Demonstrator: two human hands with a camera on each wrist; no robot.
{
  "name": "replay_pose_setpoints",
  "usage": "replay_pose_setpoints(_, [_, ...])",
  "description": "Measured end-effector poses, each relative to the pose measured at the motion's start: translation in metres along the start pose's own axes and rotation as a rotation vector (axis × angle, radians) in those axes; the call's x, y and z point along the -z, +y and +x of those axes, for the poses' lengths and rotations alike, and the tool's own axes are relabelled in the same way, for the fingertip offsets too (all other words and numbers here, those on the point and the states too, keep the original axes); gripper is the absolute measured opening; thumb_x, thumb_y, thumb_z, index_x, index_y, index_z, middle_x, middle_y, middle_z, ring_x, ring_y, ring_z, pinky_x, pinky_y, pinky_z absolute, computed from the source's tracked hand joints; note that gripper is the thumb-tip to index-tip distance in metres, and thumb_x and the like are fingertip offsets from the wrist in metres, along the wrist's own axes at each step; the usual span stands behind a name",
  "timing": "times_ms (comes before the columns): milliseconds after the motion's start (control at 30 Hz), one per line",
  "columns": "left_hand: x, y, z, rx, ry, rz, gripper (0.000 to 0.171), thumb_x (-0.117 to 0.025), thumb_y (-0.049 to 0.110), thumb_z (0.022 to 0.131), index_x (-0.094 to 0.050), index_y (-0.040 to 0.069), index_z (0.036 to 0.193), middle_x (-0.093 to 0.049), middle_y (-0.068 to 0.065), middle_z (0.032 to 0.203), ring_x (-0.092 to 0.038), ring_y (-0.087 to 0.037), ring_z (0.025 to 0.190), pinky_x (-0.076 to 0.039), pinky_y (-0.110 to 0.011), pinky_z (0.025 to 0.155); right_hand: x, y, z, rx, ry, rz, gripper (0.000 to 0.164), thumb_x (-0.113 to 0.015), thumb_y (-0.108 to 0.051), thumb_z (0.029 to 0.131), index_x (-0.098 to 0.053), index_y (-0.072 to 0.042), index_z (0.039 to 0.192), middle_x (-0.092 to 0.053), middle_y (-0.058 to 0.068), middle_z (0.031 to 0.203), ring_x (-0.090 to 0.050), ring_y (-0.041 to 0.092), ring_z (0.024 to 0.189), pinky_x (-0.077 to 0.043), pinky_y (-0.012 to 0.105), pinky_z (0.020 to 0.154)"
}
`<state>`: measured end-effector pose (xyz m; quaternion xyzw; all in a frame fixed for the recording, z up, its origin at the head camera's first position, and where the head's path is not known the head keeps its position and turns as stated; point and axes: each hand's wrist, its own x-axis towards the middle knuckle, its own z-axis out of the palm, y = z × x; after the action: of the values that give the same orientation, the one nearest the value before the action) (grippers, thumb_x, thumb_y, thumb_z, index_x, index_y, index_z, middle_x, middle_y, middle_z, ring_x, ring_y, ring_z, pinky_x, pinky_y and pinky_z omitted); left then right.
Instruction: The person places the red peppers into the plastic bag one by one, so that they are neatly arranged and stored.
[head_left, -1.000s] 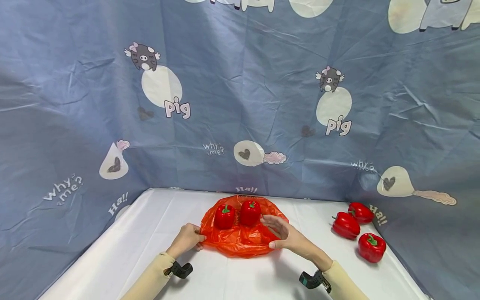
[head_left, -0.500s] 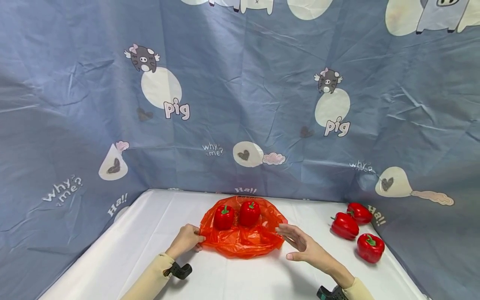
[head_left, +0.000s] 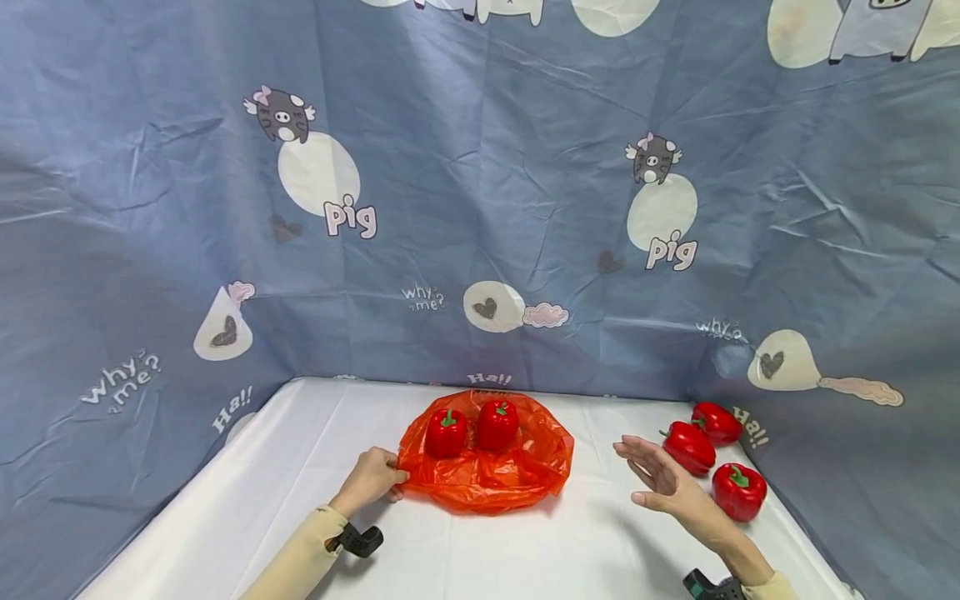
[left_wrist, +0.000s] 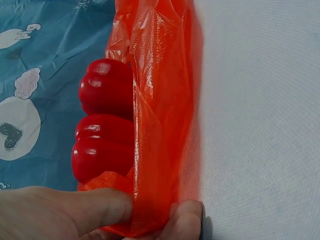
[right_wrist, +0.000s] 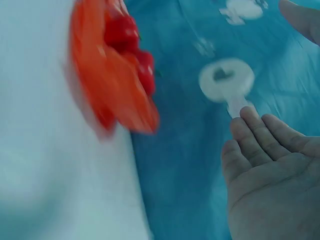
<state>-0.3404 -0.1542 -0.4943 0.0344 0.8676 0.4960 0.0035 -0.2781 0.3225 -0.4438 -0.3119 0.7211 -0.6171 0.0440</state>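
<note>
A thin red plastic bag (head_left: 487, 498) lies spread open in the middle of the white table. Inside it two red bell peppers with green stems stand side by side, a left pepper (head_left: 446, 435) and a right pepper (head_left: 497, 427). My left hand (head_left: 371, 479) pinches the bag's left edge between thumb and fingers, seen close up in the left wrist view, where the thumb (left_wrist: 107, 206) presses on the plastic. Well to the right of the bag, my right hand (head_left: 675, 492) is raised over the table, fingers apart from the thumb and nothing in it.
Three more red bell peppers lie at the table's right side: a back pepper (head_left: 717, 423), a middle pepper (head_left: 690, 448) and a front pepper (head_left: 739, 492) close to my right hand. A blue printed cloth (head_left: 480, 208) hangs behind and beside the white table (head_left: 480, 558).
My right hand has left the bag's right side and moved right, toward the loose peppers. The left hand keeps its pinch on the bag, and the bagged peppers stay put.
</note>
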Motion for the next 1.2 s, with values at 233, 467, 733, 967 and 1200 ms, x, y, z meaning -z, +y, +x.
replay_pose_setpoints(233, [0.002, 0.001, 0.001, -0.004, 0.01, -0.007, 0.006, -0.067, -0.006, 0.08, -0.066, -0.005, 0.074, -0.064, -0.011, 0.059, -0.064, -0.02, 0.047, -0.059, -0.031, 0.05, 0.051, -0.004, -0.025, -0.018, 0.102, -0.026, 0.073, -0.054, 0.007, 0.092, -0.012, -0.001, 0.151, -0.039, -0.014, 0.147, -0.038, -0.008, 0.133, -0.034, 0.005, 0.105])
replay_pose_setpoints(467, [0.001, -0.001, -0.001, -0.007, -0.001, -0.017, 0.005, -0.066, -0.006, 0.08, -0.066, -0.006, 0.075, -0.065, -0.013, 0.058, -0.063, -0.018, 0.047, -0.059, -0.032, 0.05, 0.093, -0.003, -0.048, -0.13, 0.274, -0.213, 0.07, -0.054, -0.002, 0.095, -0.015, -0.013, 0.152, -0.038, -0.025, 0.139, -0.036, -0.022, 0.123, -0.037, -0.001, 0.093])
replay_pose_setpoints(733, [0.0, -0.001, -0.003, -0.013, -0.016, -0.044, 0.004, -0.064, -0.007, 0.08, -0.066, -0.008, 0.077, -0.065, -0.013, 0.059, -0.063, -0.017, 0.046, -0.059, -0.033, 0.05, 0.122, 0.005, -0.067, -0.367, 0.411, -0.384, 0.083, -0.057, -0.025, 0.097, 0.002, -0.02, 0.155, -0.02, -0.007, 0.158, -0.016, 0.003, 0.146, -0.038, -0.003, 0.086])
replay_pose_setpoints(967, [-0.001, -0.002, -0.001, -0.012, 0.0, -0.028, 0.004, -0.066, -0.006, 0.08, -0.066, -0.006, 0.076, -0.065, -0.012, 0.059, -0.063, -0.017, 0.047, -0.059, -0.032, 0.05, 0.138, 0.014, -0.074, -0.468, 0.419, -0.346, 0.089, -0.056, -0.031, 0.098, 0.012, -0.016, 0.154, -0.001, 0.02, 0.161, 0.001, 0.036, 0.149, -0.02, 0.056, 0.116])
replay_pose_setpoints(1200, [-0.001, -0.003, 0.0, -0.014, 0.003, -0.019, 0.005, -0.066, -0.006, 0.08, -0.066, -0.006, 0.075, -0.064, -0.012, 0.059, -0.063, -0.017, 0.047, -0.059, -0.032, 0.05, 0.146, 0.03, -0.079, -0.506, 0.431, -0.289, 0.092, -0.056, -0.028, 0.097, 0.015, -0.006, 0.152, 0.002, 0.027, 0.159, 0.003, 0.046, 0.145, -0.009, 0.066, 0.114])
